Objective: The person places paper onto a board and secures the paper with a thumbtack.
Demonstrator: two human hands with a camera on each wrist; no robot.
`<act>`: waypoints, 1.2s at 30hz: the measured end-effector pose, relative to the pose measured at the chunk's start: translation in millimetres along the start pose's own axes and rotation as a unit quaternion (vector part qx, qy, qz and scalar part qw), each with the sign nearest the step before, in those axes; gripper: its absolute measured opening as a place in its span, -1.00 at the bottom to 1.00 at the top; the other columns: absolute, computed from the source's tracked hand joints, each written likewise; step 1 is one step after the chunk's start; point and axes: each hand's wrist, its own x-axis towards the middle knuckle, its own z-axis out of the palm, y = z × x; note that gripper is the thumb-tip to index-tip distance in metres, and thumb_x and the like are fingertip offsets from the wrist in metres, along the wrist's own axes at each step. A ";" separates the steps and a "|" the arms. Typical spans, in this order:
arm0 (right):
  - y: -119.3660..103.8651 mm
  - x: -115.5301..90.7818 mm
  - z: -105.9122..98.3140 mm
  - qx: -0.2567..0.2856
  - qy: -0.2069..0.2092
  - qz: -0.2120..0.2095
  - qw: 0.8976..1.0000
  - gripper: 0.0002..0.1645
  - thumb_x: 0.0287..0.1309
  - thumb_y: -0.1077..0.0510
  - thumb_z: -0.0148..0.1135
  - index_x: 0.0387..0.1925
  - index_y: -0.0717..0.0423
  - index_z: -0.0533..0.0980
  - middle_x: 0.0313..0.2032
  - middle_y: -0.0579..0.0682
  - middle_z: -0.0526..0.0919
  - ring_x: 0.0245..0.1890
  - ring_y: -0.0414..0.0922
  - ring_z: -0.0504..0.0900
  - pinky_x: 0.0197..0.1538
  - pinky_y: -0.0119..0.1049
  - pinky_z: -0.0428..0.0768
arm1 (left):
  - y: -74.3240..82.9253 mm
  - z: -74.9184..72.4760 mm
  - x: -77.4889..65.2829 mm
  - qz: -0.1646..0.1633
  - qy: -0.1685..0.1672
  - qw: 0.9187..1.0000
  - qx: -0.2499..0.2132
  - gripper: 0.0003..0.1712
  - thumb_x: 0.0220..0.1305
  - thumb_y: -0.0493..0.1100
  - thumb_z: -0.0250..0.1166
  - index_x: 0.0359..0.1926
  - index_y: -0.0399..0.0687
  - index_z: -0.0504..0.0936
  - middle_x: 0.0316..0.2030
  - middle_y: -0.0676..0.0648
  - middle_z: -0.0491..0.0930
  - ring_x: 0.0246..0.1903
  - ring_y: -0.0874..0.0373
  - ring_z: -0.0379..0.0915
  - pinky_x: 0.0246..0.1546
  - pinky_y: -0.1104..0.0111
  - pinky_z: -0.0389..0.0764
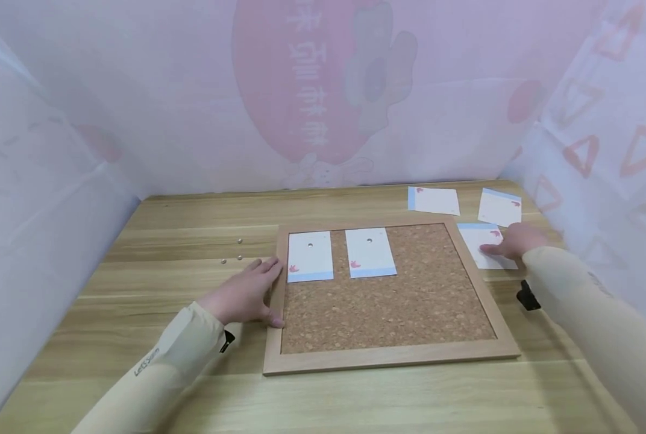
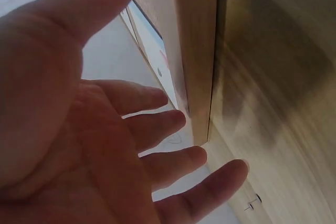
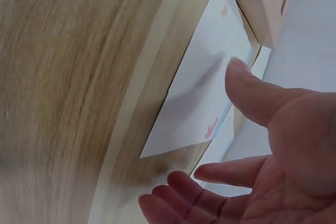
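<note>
A cork board point(image 1: 388, 316) with a wooden frame lies on the table. Two white cards with blue bands, a left one point(image 1: 310, 265) and a right one point(image 1: 370, 259), are on its upper part, each with a silver pushpin near its top. My left hand point(image 1: 247, 292) rests at the frame's left edge, fingers extended in the left wrist view. My right hand point(image 1: 520, 240) is over a loose card point(image 1: 477, 247) to the board's right. In the right wrist view its thumb point(image 3: 247, 80) reaches above that card, its fingers loosely bent and holding nothing.
Two more loose cards, one point(image 1: 434, 201) behind the board and another point(image 1: 500, 208) at the back right, lie on the table. Several small silver pins point(image 1: 240, 258) sit left of the board. Printed cloth walls point(image 1: 193, 120) surround the table point(image 1: 193, 214) at the back and sides.
</note>
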 end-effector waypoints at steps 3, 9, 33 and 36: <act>-2.6 5.9 1.9 -0.005 -0.002 0.004 1.000 -0.22 0.26 -0.26 0.16 -0.34 0.53 0.55 -0.29 0.43 0.58 -0.35 0.17 0.60 -0.13 0.11 0.58 | 1.8 2.1 -1.6 -0.005 -0.008 1.000 0.001 0.40 -0.18 0.23 0.60 0.51 -0.32 0.05 0.49 -0.32 -0.02 0.43 -0.41 -0.14 0.34 -0.22 0.08; -3.5 14.9 4.9 -0.020 0.004 0.019 1.000 -0.29 0.23 -0.20 0.24 -0.32 0.51 0.52 -0.25 0.40 0.57 -0.35 0.15 0.55 -0.18 0.06 0.58 | 6.0 4.5 0.1 -0.018 -0.016 1.000 0.021 0.38 -0.20 0.22 0.59 0.51 -0.27 0.06 0.49 -0.32 -0.03 0.38 -0.38 0.06 0.19 -0.37 0.18; 34.7 -6.6 1.0 0.179 0.057 0.046 0.981 -0.47 0.17 -0.02 0.32 -0.19 0.46 0.58 -0.55 -0.05 0.59 -0.57 -0.12 0.50 -0.46 -0.24 0.46 | 11.5 1.4 -0.7 -0.022 -0.022 0.999 0.013 0.35 -0.17 0.15 0.57 0.51 -0.30 0.04 0.48 -0.35 -0.05 0.37 -0.26 0.15 0.16 -0.41 0.17; 40.9 -15.2 -1.3 0.252 0.051 0.059 0.965 -0.46 0.24 -0.03 0.27 -0.16 0.48 0.54 -0.61 -0.12 0.60 -0.59 -0.15 0.58 -0.48 -0.28 0.56 | 11.2 2.5 -0.5 -0.021 -0.024 0.999 0.009 0.35 -0.17 0.14 0.57 0.51 -0.31 0.04 0.48 -0.36 -0.06 0.37 -0.28 0.14 0.17 -0.39 0.18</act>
